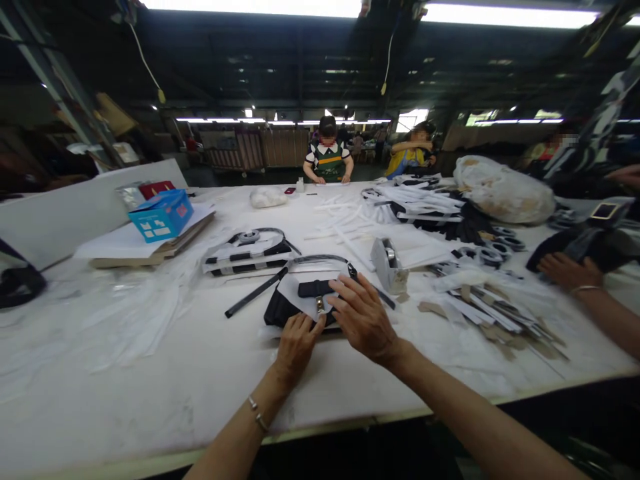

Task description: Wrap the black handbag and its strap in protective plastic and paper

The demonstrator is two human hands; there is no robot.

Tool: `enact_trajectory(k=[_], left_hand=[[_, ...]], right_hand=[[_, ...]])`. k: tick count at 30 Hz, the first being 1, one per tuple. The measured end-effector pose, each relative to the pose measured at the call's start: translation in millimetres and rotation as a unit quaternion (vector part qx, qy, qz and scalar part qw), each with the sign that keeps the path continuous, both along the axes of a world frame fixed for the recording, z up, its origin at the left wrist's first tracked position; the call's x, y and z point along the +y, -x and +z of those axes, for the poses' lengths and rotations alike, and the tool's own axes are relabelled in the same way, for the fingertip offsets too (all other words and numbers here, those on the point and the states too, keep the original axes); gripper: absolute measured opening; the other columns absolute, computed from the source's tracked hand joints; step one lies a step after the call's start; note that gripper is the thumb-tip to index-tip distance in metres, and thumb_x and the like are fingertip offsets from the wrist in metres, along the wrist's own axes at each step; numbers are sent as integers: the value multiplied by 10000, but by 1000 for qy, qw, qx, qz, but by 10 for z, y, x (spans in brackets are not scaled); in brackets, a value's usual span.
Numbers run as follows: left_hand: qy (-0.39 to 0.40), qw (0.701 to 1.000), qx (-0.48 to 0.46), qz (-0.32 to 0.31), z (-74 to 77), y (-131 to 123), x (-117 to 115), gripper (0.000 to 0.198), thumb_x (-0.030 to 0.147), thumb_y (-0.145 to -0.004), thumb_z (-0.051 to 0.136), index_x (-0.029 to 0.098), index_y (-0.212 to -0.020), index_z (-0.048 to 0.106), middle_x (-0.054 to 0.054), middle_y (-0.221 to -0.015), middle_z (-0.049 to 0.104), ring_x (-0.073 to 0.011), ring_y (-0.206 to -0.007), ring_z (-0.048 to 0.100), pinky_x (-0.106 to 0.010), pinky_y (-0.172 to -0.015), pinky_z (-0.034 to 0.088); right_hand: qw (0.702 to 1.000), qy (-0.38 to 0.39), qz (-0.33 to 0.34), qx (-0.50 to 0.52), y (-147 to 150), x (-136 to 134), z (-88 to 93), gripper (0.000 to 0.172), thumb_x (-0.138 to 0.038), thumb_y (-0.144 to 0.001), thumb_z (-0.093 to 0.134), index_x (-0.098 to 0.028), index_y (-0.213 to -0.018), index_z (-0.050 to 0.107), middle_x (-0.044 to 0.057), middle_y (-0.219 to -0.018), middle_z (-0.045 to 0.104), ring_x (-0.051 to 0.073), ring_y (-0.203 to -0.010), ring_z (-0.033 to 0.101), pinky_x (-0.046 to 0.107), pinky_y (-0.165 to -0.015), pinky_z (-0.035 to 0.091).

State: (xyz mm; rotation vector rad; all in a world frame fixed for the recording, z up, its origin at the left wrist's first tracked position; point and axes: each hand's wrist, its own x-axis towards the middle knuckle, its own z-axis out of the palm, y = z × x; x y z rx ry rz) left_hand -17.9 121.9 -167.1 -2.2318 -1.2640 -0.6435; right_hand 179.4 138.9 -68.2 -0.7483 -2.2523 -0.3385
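Note:
A black handbag (280, 308) lies on the white table in front of me, with a pale sheet over part of its front. A metal clasp (320, 305) shows below its dark flap strap, and a wrapped handle arches behind. My left hand (296, 343) is at the bag's lower front edge, fingers bent and pressed together on it, thumb close to the clasp. Over the bag's right side is my right hand (364, 319), fingers stretched out and apart, the fingertips near the strap. Whether those fingertips touch the bag I cannot tell.
Behind the bag lies another wrapped bag (250, 252). A small metal box (390, 265) stands to the right, near piled scraps (500, 317) and rolls (495, 252). At left, a blue box (161, 215) sits on cardboard. A co-worker's hand (573, 272) rests at far right; other people work opposite.

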Motion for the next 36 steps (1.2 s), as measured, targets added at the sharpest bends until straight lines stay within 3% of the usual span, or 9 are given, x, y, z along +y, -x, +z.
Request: enact_trajectory(k=[4,8,10,13,19,24,27,31,36], left_hand=[[-12,1000,-4,4,2,-4,4,393,51,-908,465,187,-1264,563,-89,-905,654,-230,-879,624,-379,-817,516],[-34,999,-14,-9,-46,29,21,352,69,-928,446,192,-1231,579,-72,-881,656,-206,-856,635,-362,-842,525],[-48,998,-24,-14,-71,52,13,323,76,-936,443,184,-1206,585,-78,-927,662,-196,-887,637,-346,-870,522],[-68,997,-36,-14,-47,81,-25,360,65,-938,445,178,-1263,549,-115,-1083,654,-206,-1006,622,-351,-920,504],[-79,995,52,-35,149,80,-19,451,63,-947,429,181,-1380,478,-117,-1369,570,-281,-1303,476,-478,-1089,375],[-51,993,102,-40,46,43,-16,339,77,-951,391,152,-1219,584,-97,-1194,686,-210,-1121,624,-376,-999,481],[-30,992,123,0,-5,-36,-87,341,69,-935,390,105,-1226,565,-158,-1225,660,-259,-1138,621,-419,-973,497],[6,986,167,19,59,-150,-89,281,79,-936,401,95,-1158,572,-195,-1205,640,-296,-1113,620,-480,-928,501],[29,979,201,11,170,-155,44,207,94,-945,431,138,-1080,581,-137,-1081,646,-261,-954,632,-412,-775,514]], right_hand=[[982,-18,54,-180,268,359,197,281,-169,-950,457,-141,-1170,630,114,-1347,584,270,-1377,389,480,-1196,214],[950,88,24,-297,117,436,-61,242,-285,-951,524,-149,-1107,649,114,-1081,679,271,-1088,597,462,-1010,430],[951,109,7,-288,-28,385,-253,301,-290,-951,527,-185,-1226,592,107,-1146,663,278,-1051,604,470,-943,463],[961,118,-16,-250,-159,307,-484,433,-277,-942,537,-214,-1367,484,123,-1335,576,320,-1169,542,516,-1002,416],[965,137,-28,-222,-149,308,-676,588,-323,-889,624,-176,-1426,434,151,-1434,504,368,-1265,474,557,-1073,354],[967,119,-28,-224,-157,270,-782,731,-382,-814,719,-159,-1441,415,173,-1443,487,400,-1302,431,594,-1100,310],[969,113,-25,-217,-160,242,-826,782,-414,-781,751,-147,-1436,417,179,-1456,470,411,-1325,401,610,-1112,279],[969,121,-24,-215,-158,259,-810,779,-434,-783,744,-157,-1436,422,176,-1447,481,397,-1320,408,604,-1119,264],[970,116,-56,-207,-89,235,-808,774,-500,-786,722,-143,-1416,449,180,-1414,510,393,-1296,429,596,-1115,263]])
